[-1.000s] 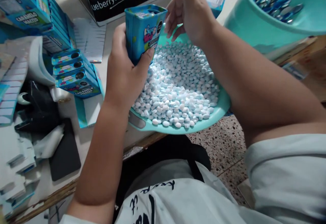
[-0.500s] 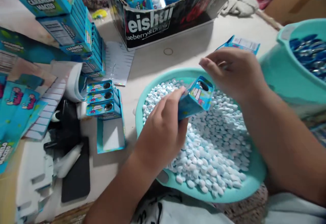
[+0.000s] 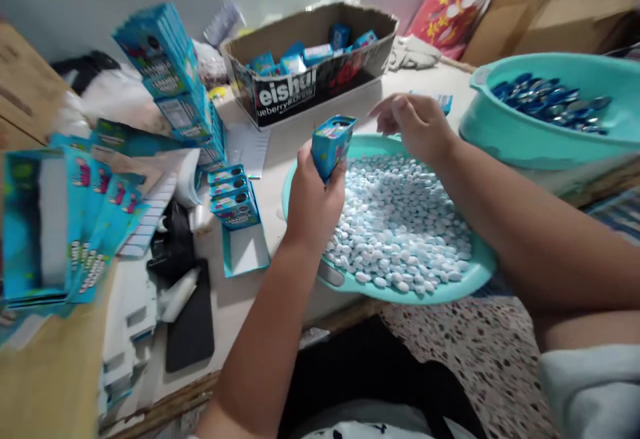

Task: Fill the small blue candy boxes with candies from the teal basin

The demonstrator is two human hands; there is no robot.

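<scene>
My left hand [image 3: 313, 202] is wrapped around a small blue candy box [image 3: 331, 147], held upright above the left rim of a turquoise tub [image 3: 435, 295]. White and pale-blue candies [image 3: 400, 232] fill much of that tub. My right hand [image 3: 425, 126] hovers over the tub's far rim, fingers loosely apart and nothing visible in them. Just behind it, a blue carton [image 3: 445, 102] lies partly hidden on the table. To the left, a few similar boxes [image 3: 234, 202] stand in an open blue display tray [image 3: 246, 252].
A dark cardboard box [image 3: 330, 89] with blue boxes inside stands at the back. On the right, another turquoise tub [image 3: 545, 142] holds blue wrapped sweets. Tall stacked cartons [image 3: 170, 72], flat printed sleeves [image 3: 107, 216] and a dark flat slab [image 3: 190, 332] occupy the left.
My view has tilted up and back, bringing the wall and floor into sight. The box in my left hand is now more upright and away from my right hand, which has opened slightly.
</scene>
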